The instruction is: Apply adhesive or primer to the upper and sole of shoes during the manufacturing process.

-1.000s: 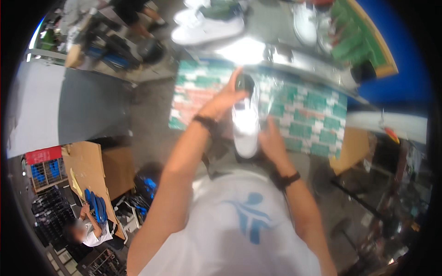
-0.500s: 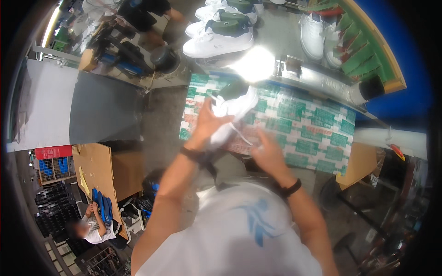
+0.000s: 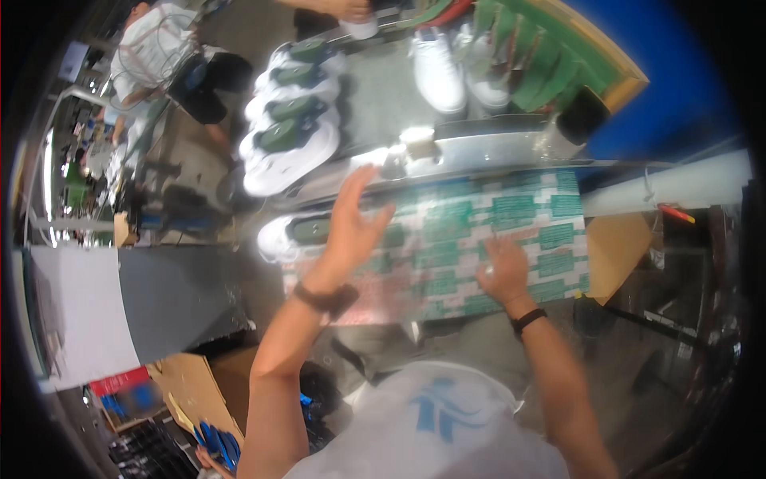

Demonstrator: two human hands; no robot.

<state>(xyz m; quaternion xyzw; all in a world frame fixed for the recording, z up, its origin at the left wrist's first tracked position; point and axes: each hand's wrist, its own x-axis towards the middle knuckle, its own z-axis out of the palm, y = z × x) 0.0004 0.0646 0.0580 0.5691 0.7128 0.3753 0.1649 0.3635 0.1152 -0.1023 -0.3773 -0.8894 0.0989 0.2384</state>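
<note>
A white shoe [image 3: 275, 238] with a dark green insert lies sideways on the left end of a board [image 3: 519, 211] covered in green-and-white printed paper. My left hand [image 3: 351, 231] is raised over this shoe with its fingers spread and nothing in them. It hides part of the shoe; whether it touches the shoe I cannot tell. To the right, my right hand [image 3: 507, 270] is over the middle of the board, a finger stretched out and the thumb apart, holding nothing. Both hands are somewhat blurred.
Beyond the board, a metal-edged bench carries a row of white shoes [image 3: 291, 164] with green inserts, a white pair [image 3: 437, 76] and a green rack [image 3: 550, 68]. Another person's hand [image 3: 343, 8] reaches in at the top. A grey panel [image 3: 179, 295] stands at left.
The shoe was gripped by my left hand, with its lace in my right. Now it lies on the board, released, and my hands have moved apart. The view has shifted too.
</note>
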